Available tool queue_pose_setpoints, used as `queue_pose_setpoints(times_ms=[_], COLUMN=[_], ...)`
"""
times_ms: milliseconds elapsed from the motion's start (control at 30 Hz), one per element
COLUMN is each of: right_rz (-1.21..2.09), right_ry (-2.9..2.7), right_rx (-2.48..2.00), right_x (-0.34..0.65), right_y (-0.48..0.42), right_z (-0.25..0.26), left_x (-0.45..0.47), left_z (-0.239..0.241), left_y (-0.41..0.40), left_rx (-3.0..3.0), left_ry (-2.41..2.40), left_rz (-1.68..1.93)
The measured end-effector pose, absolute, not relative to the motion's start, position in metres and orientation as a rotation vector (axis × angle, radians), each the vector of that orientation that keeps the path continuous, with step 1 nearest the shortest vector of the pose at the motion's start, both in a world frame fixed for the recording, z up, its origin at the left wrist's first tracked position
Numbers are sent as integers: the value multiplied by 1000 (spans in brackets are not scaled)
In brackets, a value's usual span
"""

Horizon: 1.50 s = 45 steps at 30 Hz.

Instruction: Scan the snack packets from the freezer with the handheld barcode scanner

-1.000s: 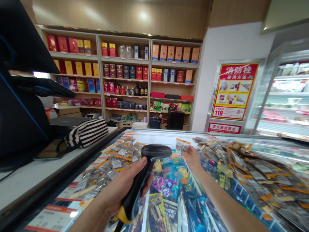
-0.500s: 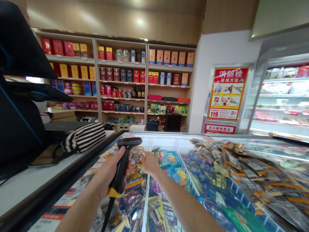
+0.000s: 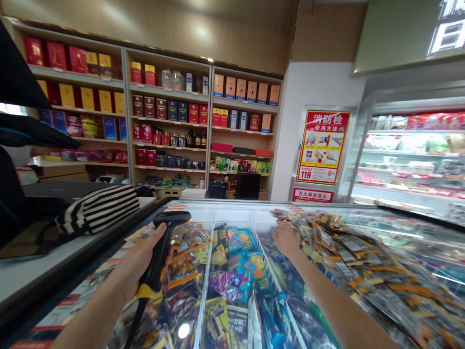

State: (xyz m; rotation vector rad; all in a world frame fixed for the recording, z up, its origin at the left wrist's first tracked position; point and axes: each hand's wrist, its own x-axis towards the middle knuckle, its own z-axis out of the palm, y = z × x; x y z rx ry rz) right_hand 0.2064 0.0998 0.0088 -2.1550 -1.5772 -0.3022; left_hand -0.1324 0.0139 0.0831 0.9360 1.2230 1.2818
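Note:
My left hand (image 3: 145,257) is wrapped round the handle of a black barcode scanner (image 3: 156,257), its head upward and its cord running down toward me. Under and beside it, brown and orange snack packets (image 3: 183,252) lie on the glass top of a chest freezer. My right hand (image 3: 286,238) reaches to the near-left end of a big heap of similar snack packets (image 3: 363,261) on the right. Its fingers look stretched out with nothing visible in them, and whether they touch a packet I cannot tell.
Through the freezer glass, colourful ice-cream packs (image 3: 232,286) show between white wire dividers (image 3: 205,291). At left are a dark monitor (image 3: 22,72) and a striped bag (image 3: 101,208) on the counter (image 3: 22,286). Shelves of boxes (image 3: 167,116) and a lit fridge (image 3: 410,160) stand behind.
My right hand has moved from the left packets across to the heap on the right. My left hand still holds the scanner. The view has turned slightly to the right.

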Motion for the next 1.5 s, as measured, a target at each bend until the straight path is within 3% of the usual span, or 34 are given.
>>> queue_pose_setpoints(times_ms=[167,300,433,633,733,867,1067,1500], right_rz=[-268,-44,195,-214,-233,40,629,410], right_ry=[-1698,-1951,-1867,-1606,-1698,-1727,-1299,-1360], right_rx=[-2139,-1704,-1425,-1828,-2026,-1845,-1195,-1227], right_x=[226,198,182,203,202,179,152,155], right_y=[94,86,78,78,81,89,96,98], right_z=[-3,-9,-7,-1,-4,-8,-7,-13], left_x=[-128,-128,-122,-106,-102,-99,-94,-91], left_z=[83,81,82,82,80,79,81,77], left_y=[14,16,11,0,-2,-6,-14,-21], left_rx=[920,920,971,1071,1116,1171,1107,1019], left_ry=[1253,1260,1210,1191,1180,1118,997,847], left_rz=[1256,1221,1199,1164,1084,998,957,875])
